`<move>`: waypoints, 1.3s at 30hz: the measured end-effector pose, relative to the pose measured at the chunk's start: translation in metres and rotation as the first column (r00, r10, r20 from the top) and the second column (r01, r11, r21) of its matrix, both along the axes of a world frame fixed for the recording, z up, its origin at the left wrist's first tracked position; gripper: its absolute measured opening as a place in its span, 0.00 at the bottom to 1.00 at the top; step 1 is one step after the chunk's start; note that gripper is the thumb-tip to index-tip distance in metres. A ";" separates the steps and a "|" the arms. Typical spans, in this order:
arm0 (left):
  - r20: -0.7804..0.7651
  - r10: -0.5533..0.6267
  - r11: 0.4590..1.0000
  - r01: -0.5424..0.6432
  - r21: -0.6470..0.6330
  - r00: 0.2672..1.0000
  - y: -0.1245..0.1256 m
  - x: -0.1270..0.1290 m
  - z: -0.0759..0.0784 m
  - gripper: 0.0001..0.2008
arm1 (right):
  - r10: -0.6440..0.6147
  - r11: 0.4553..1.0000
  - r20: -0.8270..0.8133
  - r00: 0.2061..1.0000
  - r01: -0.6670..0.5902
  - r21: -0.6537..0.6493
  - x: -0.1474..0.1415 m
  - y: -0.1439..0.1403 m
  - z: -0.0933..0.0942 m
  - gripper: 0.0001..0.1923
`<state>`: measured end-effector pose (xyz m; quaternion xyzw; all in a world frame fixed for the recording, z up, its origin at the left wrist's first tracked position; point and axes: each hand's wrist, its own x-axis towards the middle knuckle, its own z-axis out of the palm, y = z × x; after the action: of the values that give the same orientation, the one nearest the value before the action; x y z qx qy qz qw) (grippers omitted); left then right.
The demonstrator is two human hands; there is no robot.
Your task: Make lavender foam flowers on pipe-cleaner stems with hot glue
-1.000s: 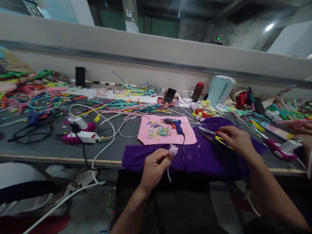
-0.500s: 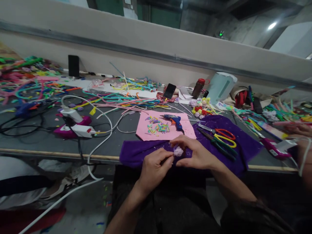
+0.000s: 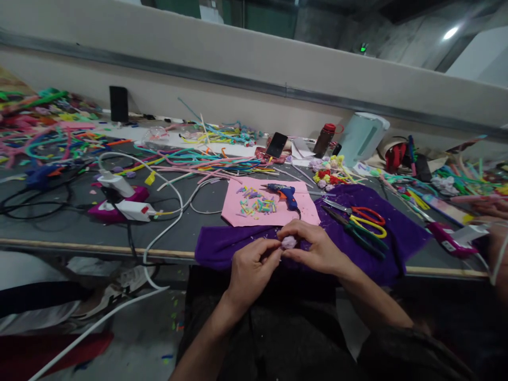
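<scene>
A small lilac pipe-cleaner flower (image 3: 289,242) is held between my two hands above the near edge of a purple cloth (image 3: 222,248). My left hand (image 3: 254,264) pinches it at its left side, where the fingertips hide its base. Thumb and fingers of my right hand (image 3: 313,248) close around the bloom from the right. Just beyond lies a pink sheet (image 3: 232,211) bearing short coloured pipe-cleaner pieces (image 3: 257,203) and a blue glue gun (image 3: 284,196). Scissors with red and yellow handles (image 3: 367,219) and dark green pliers (image 3: 361,235) rest on the cloth to the right.
Magenta power strips with white plugs (image 3: 119,203) (image 3: 452,241) and a looping white cable (image 3: 162,241) lie on both sides. Pipe cleaners (image 3: 206,164), a phone (image 3: 277,144), a bottle (image 3: 325,140) and a pale blue jug (image 3: 363,137) line the back. Another person's hand (image 3: 492,233) shows at far right.
My right thumb and fingers have closed in on the lilac flower, which they stood apart around before. My left hand keeps its pinch. The view has shifted slightly.
</scene>
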<state>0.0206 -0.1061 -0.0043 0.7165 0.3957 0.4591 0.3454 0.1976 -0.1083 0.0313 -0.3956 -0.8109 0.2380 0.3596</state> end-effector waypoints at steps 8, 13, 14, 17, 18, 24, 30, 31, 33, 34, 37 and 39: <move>0.214 -0.057 0.958 0.114 -0.263 0.975 0.007 -0.005 0.002 0.08 | -0.006 0.968 -0.298 0.955 -0.070 -0.242 -0.002 0.009 -0.007 0.28; 0.530 -0.007 0.783 0.334 -0.525 0.848 0.017 -0.008 0.005 0.12 | -0.142 0.888 -0.548 0.824 -0.139 -0.439 -0.006 0.019 -0.020 0.17; 0.566 0.004 0.755 0.369 -0.542 0.824 0.018 -0.007 0.006 0.11 | -0.163 0.878 -0.562 0.811 -0.141 -0.457 -0.007 0.020 -0.021 0.16; 0.610 -0.005 0.710 0.433 -0.555 0.792 0.020 -0.006 0.006 0.11 | -0.165 0.866 -0.579 0.798 -0.163 -0.472 -0.012 0.022 -0.022 0.17; 0.613 -0.012 0.704 0.442 -0.556 0.790 0.020 -0.006 0.006 0.11 | -0.152 0.865 -0.583 0.798 -0.178 -0.469 -0.013 0.022 -0.021 0.18; 0.546 -0.114 0.671 0.469 -0.574 0.830 0.022 -0.006 0.001 0.12 | -0.052 0.855 -0.553 0.831 -0.250 -0.455 -0.011 0.028 -0.012 0.22; 0.464 -0.148 0.681 0.430 -0.592 0.873 0.024 -0.005 -0.004 0.14 | -0.034 0.879 -0.473 0.880 -0.200 -0.434 -0.009 0.030 -0.012 0.15; 0.460 -0.148 0.686 0.426 -0.590 0.875 0.024 -0.005 -0.005 0.15 | -0.036 0.883 -0.468 0.883 -0.192 -0.429 -0.009 0.030 -0.013 0.14; 0.463 -0.154 0.691 0.430 -0.581 0.873 0.024 -0.004 -0.005 0.15 | -0.045 0.887 -0.473 0.880 -0.183 -0.425 -0.010 0.031 -0.015 0.12; 0.468 -0.154 0.692 0.433 -0.577 0.870 0.024 -0.004 -0.005 0.15 | -0.055 0.887 -0.479 0.876 -0.178 -0.427 -0.010 0.031 -0.017 0.12; 0.487 -0.145 0.690 0.440 -0.574 0.861 0.024 -0.004 -0.006 0.15 | -0.083 0.884 -0.477 0.875 -0.157 -0.441 -0.010 0.031 -0.019 0.12; 0.489 -0.142 0.691 0.440 -0.574 0.860 0.023 -0.003 -0.007 0.15 | -0.090 0.881 -0.465 0.881 -0.147 -0.450 -0.010 0.031 -0.019 0.13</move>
<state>0.0177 -0.0828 -0.0109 0.4865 0.3305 0.3626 0.7229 0.1879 -0.0770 0.0118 -0.3886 -0.6216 0.5228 0.4350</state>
